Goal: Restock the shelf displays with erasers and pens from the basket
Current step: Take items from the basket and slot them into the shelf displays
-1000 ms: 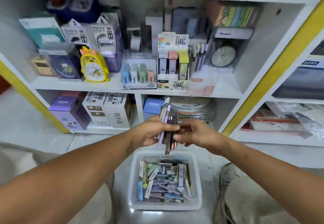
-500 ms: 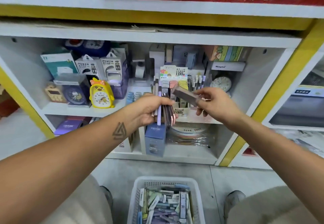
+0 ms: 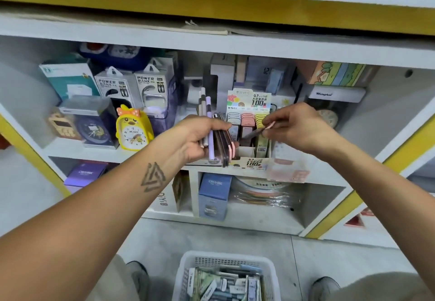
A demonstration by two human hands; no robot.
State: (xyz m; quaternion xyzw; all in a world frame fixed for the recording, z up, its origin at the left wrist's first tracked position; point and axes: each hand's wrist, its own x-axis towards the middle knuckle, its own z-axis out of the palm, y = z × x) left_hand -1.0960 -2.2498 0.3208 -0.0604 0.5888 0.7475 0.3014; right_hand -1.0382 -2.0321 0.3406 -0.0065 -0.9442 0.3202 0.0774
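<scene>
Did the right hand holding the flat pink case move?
Yes. The right hand carried the flat pink case up from the basket to the cardboard display box.

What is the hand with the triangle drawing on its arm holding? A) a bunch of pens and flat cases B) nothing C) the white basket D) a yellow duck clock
A: the left hand grips a bunch of pens and flat cases upright before the shelf; the yellow duck clock stands on the shelf, untouched.

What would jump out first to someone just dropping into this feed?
Probably the two hands at centre: the left hand grips a bundle of pens and flat cases, while the right hand pinches a single pink-ended case over the lead-refill display box on the shelf. Next, the yellow duck clock to the left, and the white basket of stock on the floor below.
</scene>
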